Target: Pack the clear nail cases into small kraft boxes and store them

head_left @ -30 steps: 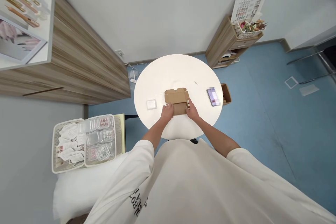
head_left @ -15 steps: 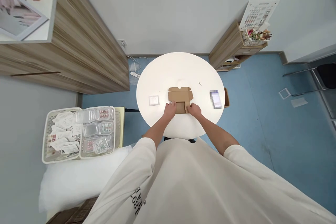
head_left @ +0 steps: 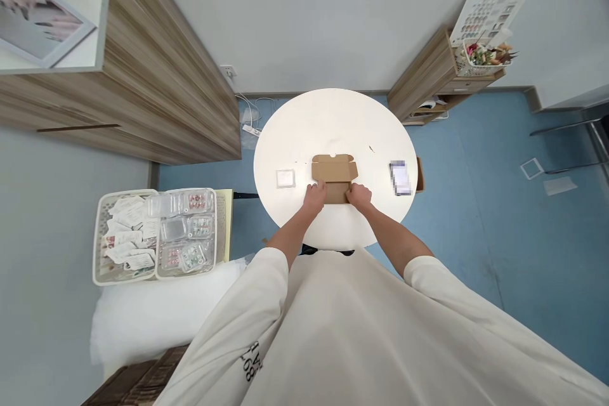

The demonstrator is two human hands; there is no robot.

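A brown cardboard box lies on the round white table, its lid raised at the far side with the side flaps spread. My left hand grips the left side of the box, fingers closed on the cardboard. On the opposite side my right hand is closed on the right wall near the front corner. The bottom of the box shows between the hands. To the left sits a small clear flat case. A phone-like item, blurred by pixels, lies to the right.
Two white baskets at the left hold paper packets and clear plastic cases. Below them lies white wrap. A wooden cabinet stands at left; a smaller one carries a flower basket. A small dark scrap lies on the table.
The right-hand inner flap of the box has been folded in or upright, and the box floor shows more fully. The whole view has shifted slightly.
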